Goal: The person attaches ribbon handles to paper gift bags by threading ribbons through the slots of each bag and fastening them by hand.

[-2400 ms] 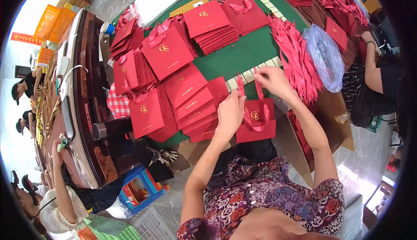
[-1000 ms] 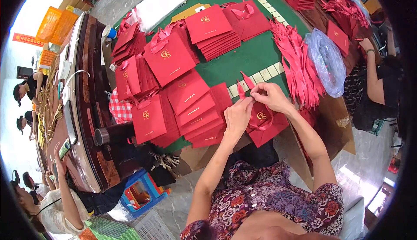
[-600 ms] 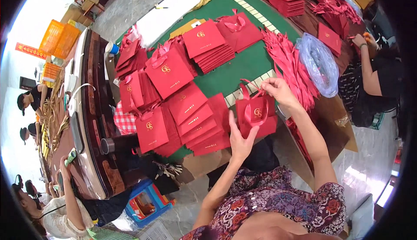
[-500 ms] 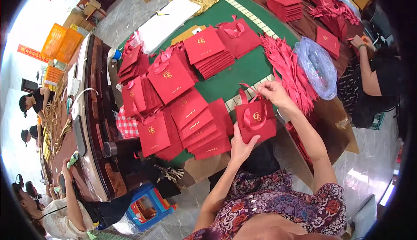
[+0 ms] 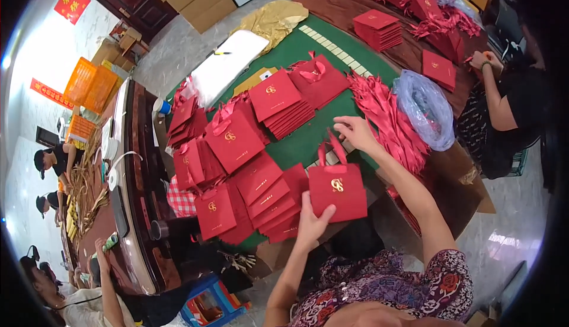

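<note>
My left hand (image 5: 314, 223) grips a small red paper gift bag (image 5: 351, 204) at its lower left edge, thumb across the front. The bag stands upright with a gold emblem facing me. Its red ribbon handle (image 5: 338, 150) rises above the top edge. Just above the ribbon, my right hand (image 5: 357, 134) is held with its fingers apart and loosely bent, and nothing shows between them. Left of the held bag lie overlapping red bags (image 5: 267, 199) in rows. Farther back sits a stack of red bags (image 5: 275, 97).
A bundle of red ribbons (image 5: 388, 116) lies beside a blue plastic bag (image 5: 424, 111). Cardboard (image 5: 459, 185) stands at the table's right edge. A co-worker's hands (image 5: 489, 61) work at the right; another person (image 5: 83, 297) is at the lower left. A dark cup (image 5: 159, 230) sits left.
The held bag has come down toward me and turned more upright. My right hand has moved left and its pinch on the ribbon has opened. The whole view has shifted slightly.
</note>
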### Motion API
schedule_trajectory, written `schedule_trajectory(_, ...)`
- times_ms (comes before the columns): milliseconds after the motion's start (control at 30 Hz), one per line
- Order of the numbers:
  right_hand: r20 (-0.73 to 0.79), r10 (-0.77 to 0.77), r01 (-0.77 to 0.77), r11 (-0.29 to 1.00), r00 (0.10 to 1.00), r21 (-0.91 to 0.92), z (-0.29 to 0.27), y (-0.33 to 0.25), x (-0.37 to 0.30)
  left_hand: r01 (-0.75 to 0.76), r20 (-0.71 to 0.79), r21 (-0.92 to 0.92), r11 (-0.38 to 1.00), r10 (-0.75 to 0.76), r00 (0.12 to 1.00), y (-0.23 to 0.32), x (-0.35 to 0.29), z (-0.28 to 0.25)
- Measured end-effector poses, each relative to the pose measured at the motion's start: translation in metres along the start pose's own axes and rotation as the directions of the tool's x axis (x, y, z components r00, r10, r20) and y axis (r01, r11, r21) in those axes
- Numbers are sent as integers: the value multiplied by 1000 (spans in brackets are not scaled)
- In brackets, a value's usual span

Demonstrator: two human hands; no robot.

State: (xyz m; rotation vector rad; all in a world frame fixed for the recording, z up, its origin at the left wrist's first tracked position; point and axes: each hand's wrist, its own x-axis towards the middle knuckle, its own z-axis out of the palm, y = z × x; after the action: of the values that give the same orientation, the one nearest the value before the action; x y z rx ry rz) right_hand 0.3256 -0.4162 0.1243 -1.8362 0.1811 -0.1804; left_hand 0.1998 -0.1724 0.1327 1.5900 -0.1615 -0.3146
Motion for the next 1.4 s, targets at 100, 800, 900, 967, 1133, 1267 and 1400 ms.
schedule_trajectory(100, -152, -209, 173, 960, 966, -220, -26, 9, -10, -71, -9, -40, 997, 70, 997, 42, 51, -6)
schedule_trajectory(800, -75, -451, 284, 672, 889, -684, -54, 3, -57, -146, -238, 499, 854, 298, 925, 48, 276, 83)
schedule_trajectory(900, 64, -383, 341, 719, 922, -606, -36, -11, -85, -209, -138, 532, 820, 328, 935, 61, 243, 62)
schedule_trajectory(967, 156, -346, 371, 730, 925, -574, -23, -13, -102, -339, -31, 594, 729, 442, 897, 55, 215, 32)
schedule_trajectory(1133, 416, -153, 369, 778, 896, -509, -24, -21, -123, -328, 99, 755, 568, 396, 913, 45, 142, -54)
schedule_trajectory(1267, -50, -103, 57, 828, 993, -558, -10, -6, -73, -109, -52, 918, 381, 389, 920, 14, 116, -120)
schedule_trajectory(1400, -166, -227, 47, 711, 960, -702, 2, 19, -18, 7, -132, 937, 350, 337, 932, -7, 117, -144)
